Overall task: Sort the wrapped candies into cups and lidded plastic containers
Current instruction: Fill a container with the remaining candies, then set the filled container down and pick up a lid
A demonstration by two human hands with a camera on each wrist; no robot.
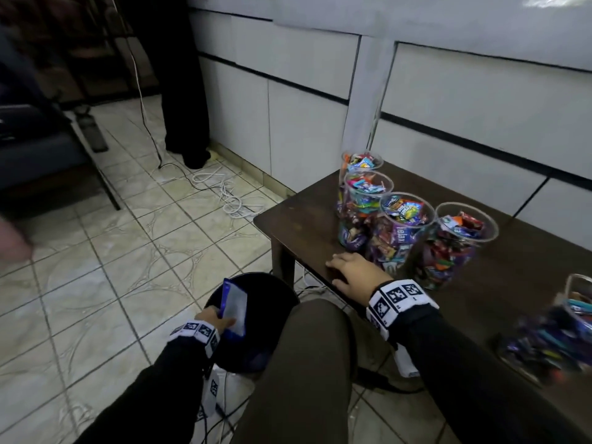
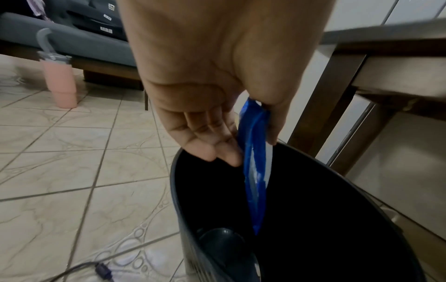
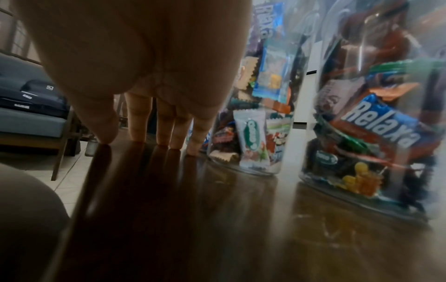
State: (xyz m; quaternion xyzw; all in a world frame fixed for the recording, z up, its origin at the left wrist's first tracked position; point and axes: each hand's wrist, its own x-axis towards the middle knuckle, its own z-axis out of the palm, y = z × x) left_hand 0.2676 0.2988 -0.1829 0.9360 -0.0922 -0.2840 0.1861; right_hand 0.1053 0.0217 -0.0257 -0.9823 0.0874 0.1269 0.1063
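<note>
My head camera looks down on table and bin; wrist cameras sit close, left over the bin, right skimming the tabletop.

Clear plastic cups filled with wrapped candies: four, in a row on the dark brown wooden table.
Clear container of candies at the table's right edge: one, blurred.
Dark round waste bin: one.
Blue and white empty wrapper: one.
Pink tumbler with straw: one.
Hands: two.
</note>
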